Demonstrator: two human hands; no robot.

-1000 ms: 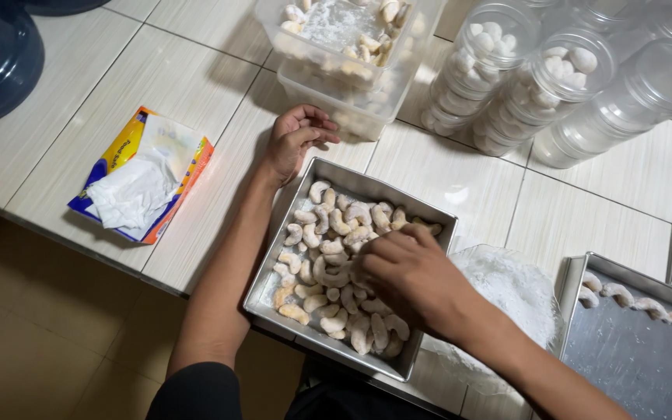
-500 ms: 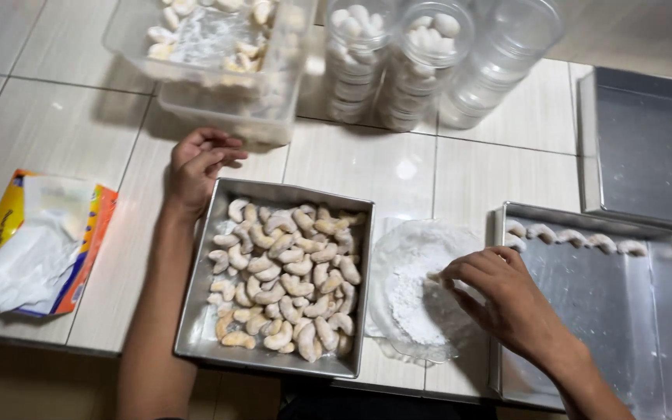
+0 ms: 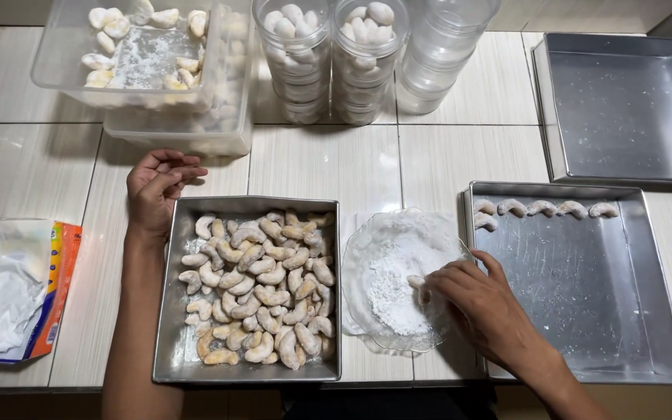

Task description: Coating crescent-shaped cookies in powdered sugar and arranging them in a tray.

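Right hand (image 3: 482,302) pinches a crescent cookie (image 3: 416,283) in the sugar dish (image 3: 398,280); left hand (image 3: 159,187) rests loosely open on the desk (image 3: 336,163).
Risks: dish sits at the desk edge near the wrist, a nudge could tip the powder; the cookie could snap if squeezed; counts: metal pans 3, the one just left of the right hand (image 3: 246,292) full; sugared cookies 6 beyond the fingers (image 3: 542,208); jar stacks 3, probably; plastic tubs 2; tissue pack 1.
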